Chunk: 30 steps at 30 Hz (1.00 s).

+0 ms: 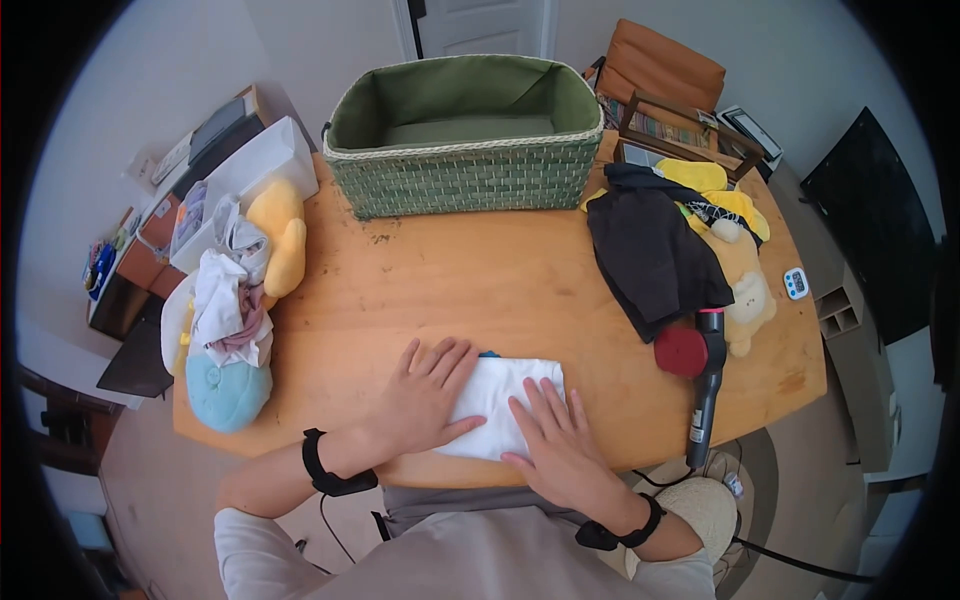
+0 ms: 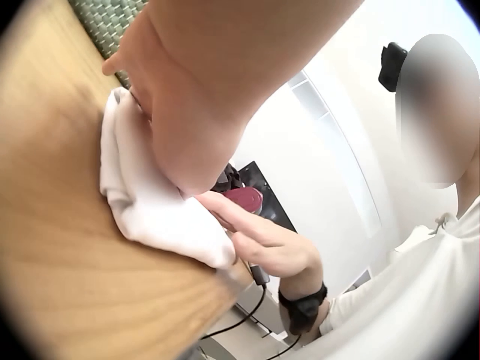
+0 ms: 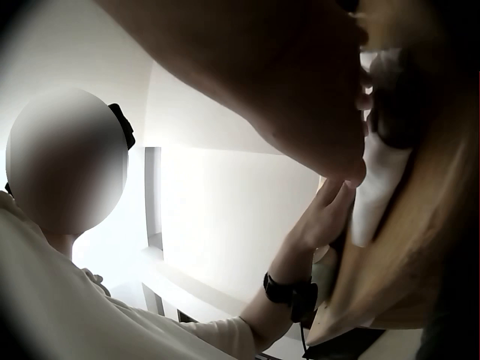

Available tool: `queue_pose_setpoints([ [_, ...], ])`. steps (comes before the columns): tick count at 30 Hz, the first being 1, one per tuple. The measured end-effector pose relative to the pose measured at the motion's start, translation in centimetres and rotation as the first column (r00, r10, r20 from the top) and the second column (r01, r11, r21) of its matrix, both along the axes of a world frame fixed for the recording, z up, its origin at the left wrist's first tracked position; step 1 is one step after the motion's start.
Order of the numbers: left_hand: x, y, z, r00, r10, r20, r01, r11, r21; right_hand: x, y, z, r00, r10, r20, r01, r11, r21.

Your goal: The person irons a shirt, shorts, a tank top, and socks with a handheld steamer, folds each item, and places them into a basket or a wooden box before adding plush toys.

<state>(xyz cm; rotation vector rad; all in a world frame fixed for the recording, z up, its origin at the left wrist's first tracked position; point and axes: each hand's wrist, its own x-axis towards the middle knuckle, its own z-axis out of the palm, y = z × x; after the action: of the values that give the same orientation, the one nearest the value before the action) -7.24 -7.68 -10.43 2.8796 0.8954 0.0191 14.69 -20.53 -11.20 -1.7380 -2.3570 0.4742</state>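
A white folded cloth (image 1: 500, 390) lies flat near the front edge of the wooden table, with a bit of blue showing at its far edge. My left hand (image 1: 425, 395) rests on its left side, fingers straight and pointing away from me. On the right part of the cloth lies my right hand (image 1: 560, 440), its fingers spread. Seen in the left wrist view, the folded cloth (image 2: 142, 180) has several thick layers. The right wrist view is dark, with the cloth (image 3: 375, 187) partly in shadow under the hand.
A green woven basket (image 1: 465, 180) with a green lining stands at the back of the table (image 1: 420, 280). Plush toys and crumpled clothes (image 1: 225, 310) pile up on the left. Dark clothing (image 1: 660, 250), a hair dryer (image 1: 708, 380), a plush bear (image 1: 745, 300) and a small timer (image 1: 795, 283) lie right.
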Motion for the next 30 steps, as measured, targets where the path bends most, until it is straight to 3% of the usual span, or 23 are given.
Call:
queue_pose_setpoints([
  [2,0.2,0.9,0.5,0.999,0.036,0.001,-0.036,0.999,-0.037,0.5,0.5,-0.5,0.991,-0.112,-0.071,0.113,0.994,0.005],
  [5,0.7,1.8,1.0,0.998,0.048,0.028,-0.045,0.995,-0.091,1.8,1.3,-0.3,0.991,-0.046,-0.124,0.036,0.996,-0.084],
  [6,1.3,1.9,1.6,0.998,0.058,-0.028,-0.062,0.982,-0.178,2.0,1.6,0.1,0.991,-0.038,-0.125,0.029,0.997,-0.075],
  [8,2.4,2.8,2.8,0.995,0.069,-0.075,-0.085,0.967,-0.239,2.6,2.5,1.0,0.960,-0.075,-0.270,0.051,0.994,-0.092],
  [9,2.9,3.3,3.3,0.986,0.069,-0.154,-0.126,0.910,-0.396,3.0,2.9,0.9,0.962,-0.065,-0.265,0.048,0.997,-0.068],
  [10,3.2,3.7,3.8,0.972,0.053,-0.231,-0.173,0.825,-0.537,3.2,3.0,0.4,0.905,-0.175,-0.388,0.162,0.984,-0.068],
  [11,3.0,4.1,3.8,0.995,0.002,-0.105,-0.065,0.794,-0.604,3.5,3.0,0.0,0.818,-0.275,-0.506,0.270,0.959,-0.084],
  [12,2.6,4.6,3.9,0.999,-0.046,0.024,0.051,0.752,-0.657,3.8,3.0,0.0,0.820,-0.267,-0.506,0.272,0.960,-0.066],
  [13,2.6,5.2,4.5,0.992,-0.069,0.110,0.127,0.690,-0.713,4.0,3.0,-0.1,0.650,-0.374,-0.662,0.307,0.926,-0.221],
  [14,3.0,5.9,5.5,0.991,-0.071,0.113,0.130,0.699,-0.704,4.2,2.8,-0.5,0.441,-0.477,-0.760,0.297,0.877,-0.378],
  [15,3.3,6.5,6.6,0.989,-0.043,0.144,0.139,0.621,-0.771,4.5,2.5,-1.5,0.164,-0.472,-0.866,0.114,0.881,-0.459],
  [16,3.6,7.1,7.2,0.985,-0.012,0.171,0.151,0.535,-0.831,4.8,2.7,-2.6,0.164,-0.467,-0.869,0.114,0.884,-0.453],
  [18,4.1,8.1,7.5,0.964,0.015,0.266,0.217,0.531,-0.819,5.2,3.7,-3.5,0.103,-0.318,-0.942,-0.094,0.940,-0.328],
  [19,4.4,8.6,7.6,0.933,0.042,0.357,0.283,0.525,-0.802,5.2,3.9,-3.8,0.103,-0.317,-0.943,-0.096,0.940,-0.327],
  [21,5.3,9.6,8.0,0.945,0.019,0.328,0.274,0.503,-0.820,4.7,4.3,-2.3,-0.185,-0.594,-0.783,-0.183,0.804,-0.566],
  [25,6.1,10.1,7.3,0.973,-0.031,0.230,0.220,0.445,-0.868,5.1,4.1,-2.7,-0.243,-0.595,-0.766,-0.186,0.804,-0.565],
  [26,6.1,10.1,6.5,0.973,-0.032,0.227,0.218,0.444,-0.869,5.7,3.5,-2.9,-0.054,-0.580,-0.812,-0.191,0.805,-0.562],
  [27,6.0,10.2,5.2,0.972,-0.143,0.188,0.223,0.300,-0.927,6.2,3.2,-2.9,0.137,-0.543,-0.828,-0.196,0.805,-0.560],
  [28,6.1,10.4,4.6,0.952,-0.258,0.163,0.207,0.153,-0.966,6.4,3.1,-2.7,0.135,-0.543,-0.829,-0.196,0.805,-0.560],
  [29,6.7,10.5,5.2,0.904,-0.421,0.073,0.117,0.081,-0.990,6.6,3.2,-2.3,0.137,-0.539,-0.831,-0.197,0.808,-0.556],
  [30,6.7,10.4,5.4,0.903,-0.424,0.074,0.119,0.081,-0.990,6.7,3.3,-1.7,0.139,-0.534,-0.834,-0.197,0.810,-0.552],
])
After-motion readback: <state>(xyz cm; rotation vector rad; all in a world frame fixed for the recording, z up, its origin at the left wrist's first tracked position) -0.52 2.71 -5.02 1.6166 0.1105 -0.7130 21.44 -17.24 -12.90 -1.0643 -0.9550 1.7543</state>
